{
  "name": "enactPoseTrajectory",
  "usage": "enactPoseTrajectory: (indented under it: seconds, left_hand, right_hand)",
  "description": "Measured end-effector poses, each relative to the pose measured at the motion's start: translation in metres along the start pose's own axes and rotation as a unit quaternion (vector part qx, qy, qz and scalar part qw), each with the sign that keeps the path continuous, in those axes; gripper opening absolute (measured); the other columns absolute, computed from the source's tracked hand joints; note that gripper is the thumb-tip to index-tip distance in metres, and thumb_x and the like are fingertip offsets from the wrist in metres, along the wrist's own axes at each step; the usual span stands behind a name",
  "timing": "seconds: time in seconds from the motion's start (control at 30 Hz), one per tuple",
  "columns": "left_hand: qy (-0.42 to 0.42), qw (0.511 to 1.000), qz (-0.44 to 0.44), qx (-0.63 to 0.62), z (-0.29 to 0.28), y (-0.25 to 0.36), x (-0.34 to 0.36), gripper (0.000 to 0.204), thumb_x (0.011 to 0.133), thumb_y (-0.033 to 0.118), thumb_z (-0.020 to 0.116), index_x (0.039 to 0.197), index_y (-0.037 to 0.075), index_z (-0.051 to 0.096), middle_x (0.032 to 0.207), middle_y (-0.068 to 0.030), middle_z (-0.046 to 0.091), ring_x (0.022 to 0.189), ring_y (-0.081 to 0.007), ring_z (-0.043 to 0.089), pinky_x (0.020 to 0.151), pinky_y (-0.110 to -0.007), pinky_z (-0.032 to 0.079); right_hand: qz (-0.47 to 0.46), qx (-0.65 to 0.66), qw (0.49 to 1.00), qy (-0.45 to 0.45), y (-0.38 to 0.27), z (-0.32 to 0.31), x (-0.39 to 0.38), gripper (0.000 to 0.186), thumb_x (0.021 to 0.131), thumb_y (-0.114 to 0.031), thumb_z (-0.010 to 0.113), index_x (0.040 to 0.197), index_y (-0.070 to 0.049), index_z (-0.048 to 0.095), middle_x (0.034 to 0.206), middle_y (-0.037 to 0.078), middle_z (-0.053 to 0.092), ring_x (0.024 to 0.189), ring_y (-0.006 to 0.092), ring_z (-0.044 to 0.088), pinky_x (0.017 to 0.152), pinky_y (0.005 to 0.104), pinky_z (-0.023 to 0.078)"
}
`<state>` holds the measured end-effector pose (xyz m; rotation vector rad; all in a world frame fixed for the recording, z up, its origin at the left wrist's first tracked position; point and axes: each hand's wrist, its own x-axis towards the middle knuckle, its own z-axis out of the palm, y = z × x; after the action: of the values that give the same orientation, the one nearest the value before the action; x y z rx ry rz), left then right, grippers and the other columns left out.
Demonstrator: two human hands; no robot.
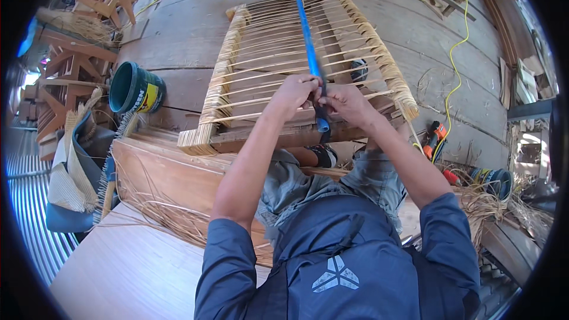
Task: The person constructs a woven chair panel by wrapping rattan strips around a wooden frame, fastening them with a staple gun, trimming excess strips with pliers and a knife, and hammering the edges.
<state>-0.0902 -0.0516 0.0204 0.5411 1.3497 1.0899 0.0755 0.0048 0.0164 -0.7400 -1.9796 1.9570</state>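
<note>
Rectangular wooden frame strung with pale cane strands and bound in woven cane along both long sides [379, 53]: fills the upper centre of the frame, tilted away, near end propped on a brown wooden box [160, 172] at lower left centre. Wide grey plank floor [178, 35] beneath everything. Long blue stick [305, 29] laid lengthwise over the strands, running from top centre down to mid-frame, lower end just past both hands.

Left hand [293, 96] curled over the stick and a strand at mid-frame, fingers pressed together around them; exact pinch hidden. Right hand [347, 104] just beside, touching, thumb and fingers closed on the stick's lower part.

Judged as mid-weave: working the stick through the crosswise strands near the frame's near end. Next move likely calls for a firm two-handed hold, steady guidance along the stick's line, and care not to snap the thin strands.

Green bucket [135, 88] on its side at middle left. Orange power tool [434, 137] at middle right.
</note>
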Motion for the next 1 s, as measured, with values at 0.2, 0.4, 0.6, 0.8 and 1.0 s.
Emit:
enactPoseTrajectory:
  seconds: [0.2, 0.4, 0.6, 0.8, 1.0]
  left_hand:
    - [-0.073, 0.917, -0.014, 0.391, -0.004, 0.041, 0.015, 0.022, 0.085, 0.023, 0.059, 0.097, 0.008, 0.071, 0.073, -0.0011, 0.062, 0.060, -0.0083, 0.052, 0.051, -0.025, 0.041]
    - [-0.102, 0.932, 0.030, 0.347, -0.005, 0.042, 0.019, 0.023, 0.081, 0.027, 0.065, 0.094, 0.010, 0.071, 0.068, -0.0006, 0.059, 0.060, -0.0086, 0.048, 0.052, -0.024, 0.037]
    - [0.080, 0.919, 0.179, 0.341, -0.008, 0.014, 0.002, 0.021, 0.085, 0.018, 0.055, 0.090, 0.002, 0.067, 0.071, -0.0092, 0.063, 0.068, -0.0161, 0.058, 0.064, -0.034, 0.046]
    - [0.035, 0.926, 0.180, 0.329, 0.010, -0.030, -0.037, 0.017, 0.075, 0.015, 0.057, 0.082, 0.000, 0.063, 0.074, -0.0210, 0.061, 0.074, -0.0368, 0.061, 0.067, -0.043, 0.047]
    - [0.152, 0.908, 0.261, 0.291, 0.023, -0.051, -0.045, 0.018, 0.080, 0.009, 0.055, 0.094, 0.002, 0.063, 0.089, -0.0185, 0.062, 0.086, -0.0369, 0.058, 0.075, -0.044, 0.047]
  right_hand:
    - [-0.263, -0.370, 0.884, -0.109, -0.021, -0.014, 0.014, 0.014, 0.079, -0.001, 0.054, 0.092, -0.006, 0.058, 0.088, 0.009, 0.061, 0.078, 0.0277, 0.061, 0.067, 0.0353, 0.050]
    - [-0.124, -0.555, 0.781, -0.259, -0.059, -0.013, 0.031, 0.006, 0.074, -0.006, 0.055, 0.079, -0.007, 0.059, 0.083, 0.009, 0.060, 0.085, 0.0299, 0.061, 0.068, 0.0390, 0.050]
    - [0.125, -0.256, 0.937, -0.204, -0.032, -0.042, 0.033, 0.013, 0.087, -0.017, 0.058, 0.094, -0.009, 0.066, 0.069, 0.006, 0.059, 0.066, 0.0154, 0.059, 0.060, 0.0277, 0.048]
    - [0.219, 0.060, 0.972, -0.052, -0.028, -0.027, 0.018, 0.016, 0.090, -0.017, 0.057, 0.094, -0.001, 0.060, 0.066, -0.001, 0.056, 0.056, 0.0068, 0.054, 0.049, 0.0190, 0.045]
    - [0.190, -0.105, 0.976, 0.003, -0.013, -0.015, 0.026, 0.020, 0.088, -0.019, 0.059, 0.079, -0.002, 0.057, 0.065, 0.000, 0.056, 0.050, 0.0071, 0.052, 0.045, 0.0225, 0.042]
